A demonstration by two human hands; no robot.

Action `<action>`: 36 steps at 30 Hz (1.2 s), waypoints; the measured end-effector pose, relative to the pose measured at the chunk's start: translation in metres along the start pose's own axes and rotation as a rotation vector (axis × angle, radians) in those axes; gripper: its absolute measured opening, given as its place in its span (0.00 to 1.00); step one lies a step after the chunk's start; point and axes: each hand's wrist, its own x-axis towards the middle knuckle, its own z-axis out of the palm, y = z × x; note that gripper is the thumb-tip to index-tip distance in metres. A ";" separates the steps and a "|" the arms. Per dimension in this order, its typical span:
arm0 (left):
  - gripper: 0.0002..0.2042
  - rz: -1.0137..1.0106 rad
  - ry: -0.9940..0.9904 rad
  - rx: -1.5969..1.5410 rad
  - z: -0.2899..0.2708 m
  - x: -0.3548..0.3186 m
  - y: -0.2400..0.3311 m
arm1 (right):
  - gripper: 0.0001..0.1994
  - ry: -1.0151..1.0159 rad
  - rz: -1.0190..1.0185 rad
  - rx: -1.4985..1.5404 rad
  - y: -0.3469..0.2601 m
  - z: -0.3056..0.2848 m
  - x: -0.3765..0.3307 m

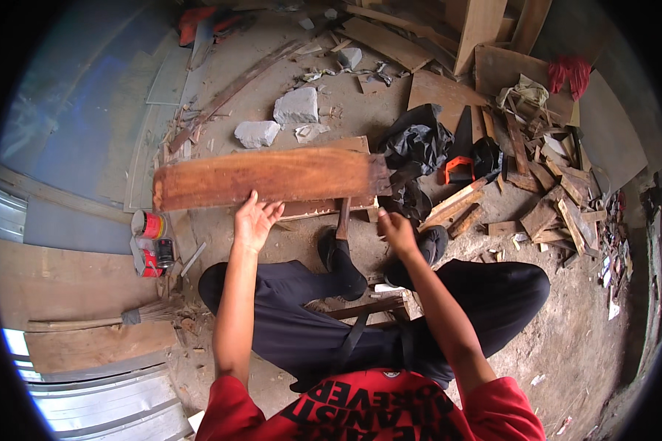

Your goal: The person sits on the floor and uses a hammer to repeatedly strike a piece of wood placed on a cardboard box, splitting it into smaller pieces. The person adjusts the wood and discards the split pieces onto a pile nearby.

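Observation:
A long reddish-brown wooden board (265, 176) lies crosswise in front of me, its right end smeared by motion. At its near edge is my left hand (254, 224), palm turned up, gripping the board with fingertips against the edge. Below the board's right end, my right hand (397, 234) has curled fingers and a raised thumb, a little apart from that board. Whatever it may hold is hidden. Under the long board another wooden piece (331, 208) partly shows, with a dark wooden handle (343, 218) standing against its near side; the handle's far end is hidden.
Paint cans (148, 225) stand left. Pale broken blocks (296, 106) lie beyond the board. Black plastic (419, 140), an orange-handled saw (460, 170) and piled wood scraps (544, 209) are on the right. A bundled-stick broom (131, 317) lies at left. My knees flank the work spot.

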 end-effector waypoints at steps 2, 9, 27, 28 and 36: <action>0.18 0.005 0.058 -0.039 -0.029 0.002 -0.019 | 0.24 0.031 -0.065 -0.117 0.014 0.026 -0.001; 0.18 -0.025 0.038 -0.349 -0.098 0.005 -0.045 | 0.33 -0.013 0.121 -0.301 0.003 0.089 -0.002; 0.18 -0.100 0.082 -0.345 -0.060 0.078 -0.091 | 0.17 -0.146 0.279 -0.176 -0.054 -0.062 -0.126; 0.19 -0.105 0.115 -0.359 -0.057 0.083 -0.095 | 0.16 -0.190 0.396 0.084 -0.050 -0.068 -0.129; 0.18 -0.193 0.132 -0.267 -0.048 0.082 -0.116 | 0.16 -0.245 0.529 0.710 -0.051 -0.085 -0.142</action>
